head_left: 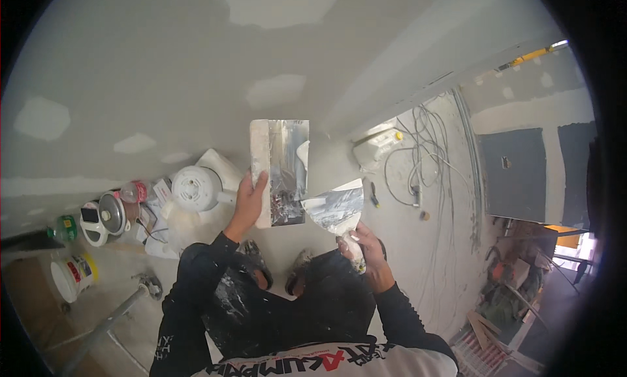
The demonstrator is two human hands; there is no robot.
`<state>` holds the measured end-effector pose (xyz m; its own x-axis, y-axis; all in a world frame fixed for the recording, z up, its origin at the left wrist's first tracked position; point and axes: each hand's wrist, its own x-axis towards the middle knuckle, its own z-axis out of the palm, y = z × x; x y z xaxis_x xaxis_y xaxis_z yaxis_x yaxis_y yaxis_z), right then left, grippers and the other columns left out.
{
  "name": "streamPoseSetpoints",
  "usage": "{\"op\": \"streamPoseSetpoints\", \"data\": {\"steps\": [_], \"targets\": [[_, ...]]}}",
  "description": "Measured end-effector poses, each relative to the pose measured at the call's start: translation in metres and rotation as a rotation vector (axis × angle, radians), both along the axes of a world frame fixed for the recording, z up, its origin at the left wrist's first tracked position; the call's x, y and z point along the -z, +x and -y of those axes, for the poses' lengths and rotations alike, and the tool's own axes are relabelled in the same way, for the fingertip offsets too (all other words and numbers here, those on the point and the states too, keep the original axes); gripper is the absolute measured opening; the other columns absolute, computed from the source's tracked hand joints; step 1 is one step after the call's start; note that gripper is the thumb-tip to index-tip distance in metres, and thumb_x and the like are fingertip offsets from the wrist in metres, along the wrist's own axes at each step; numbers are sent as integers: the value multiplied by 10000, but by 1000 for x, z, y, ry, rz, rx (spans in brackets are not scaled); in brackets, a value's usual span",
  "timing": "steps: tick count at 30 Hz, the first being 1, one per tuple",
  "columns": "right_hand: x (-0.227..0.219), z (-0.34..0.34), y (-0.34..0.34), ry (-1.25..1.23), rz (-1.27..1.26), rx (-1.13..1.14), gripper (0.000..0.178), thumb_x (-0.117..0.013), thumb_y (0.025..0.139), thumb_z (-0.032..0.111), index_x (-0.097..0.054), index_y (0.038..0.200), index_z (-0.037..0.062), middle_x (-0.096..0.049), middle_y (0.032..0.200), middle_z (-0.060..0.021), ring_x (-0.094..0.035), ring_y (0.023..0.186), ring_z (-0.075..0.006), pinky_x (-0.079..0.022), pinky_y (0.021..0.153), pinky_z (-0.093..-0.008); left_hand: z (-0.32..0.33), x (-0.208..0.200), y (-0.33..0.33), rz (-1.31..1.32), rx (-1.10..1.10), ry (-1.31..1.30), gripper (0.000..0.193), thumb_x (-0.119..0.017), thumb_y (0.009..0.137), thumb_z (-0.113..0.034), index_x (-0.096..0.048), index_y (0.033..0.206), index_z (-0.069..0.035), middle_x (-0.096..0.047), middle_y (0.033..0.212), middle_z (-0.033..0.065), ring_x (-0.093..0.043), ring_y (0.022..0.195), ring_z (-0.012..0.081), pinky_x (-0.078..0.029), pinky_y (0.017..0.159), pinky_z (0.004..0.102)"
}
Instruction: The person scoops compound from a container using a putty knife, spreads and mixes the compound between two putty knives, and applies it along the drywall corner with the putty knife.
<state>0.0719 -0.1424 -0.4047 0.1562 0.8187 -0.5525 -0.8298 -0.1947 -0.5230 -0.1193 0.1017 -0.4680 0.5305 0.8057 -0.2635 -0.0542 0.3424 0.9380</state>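
My left hand (248, 204) is wrapped round the pale back edge of a wide taping knife (287, 174), whose broad shiny blade is upright in front of me. A dab of white compound clings to that blade's right edge. In my right hand (370, 250) is a putty knife (335, 206) with a flared metal blade, gripped by its compound-smeared handle. White compound streaks this blade, and its left corner is at the lower right edge of the wide knife; whether the two touch I cannot tell. Ahead stands a grey wall (196, 70) with white filled patches.
Along the wall at left are a round white appliance (196, 188), a pot lid (112, 214), bottles and a white bucket (72, 278). A metal stand leg (108, 325) crosses the lower left. At right lie a jerrycan (377, 148), loose cables (424, 142) and piled timber (486, 331).
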Motion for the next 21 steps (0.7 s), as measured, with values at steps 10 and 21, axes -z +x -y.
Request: {"op": "streamPoseSetpoints", "data": {"steps": [10, 21], "targets": [[108, -81, 7, 291, 119, -57, 404, -538, 987, 100, -437, 1361, -16, -573, 926, -136, -525, 685, -145, -405, 478, -231, -8, 34, -5, -100, 6, 523, 355, -531, 1050, -249, -566, 1236, 51, -676, 1059, 131, -593, 982, 159, -468, 897, 319], [108, -80, 18, 518, 133, 49, 458, -569, 972, 121, -405, 1386, 12, -598, 922, -157, -531, 672, -139, -403, 460, -221, -6, 54, -15, -42, 184, 729, 393, -578, 1012, -268, -565, 1230, 59, -697, 974, 213, -697, 900, 304, -513, 823, 375]]}}
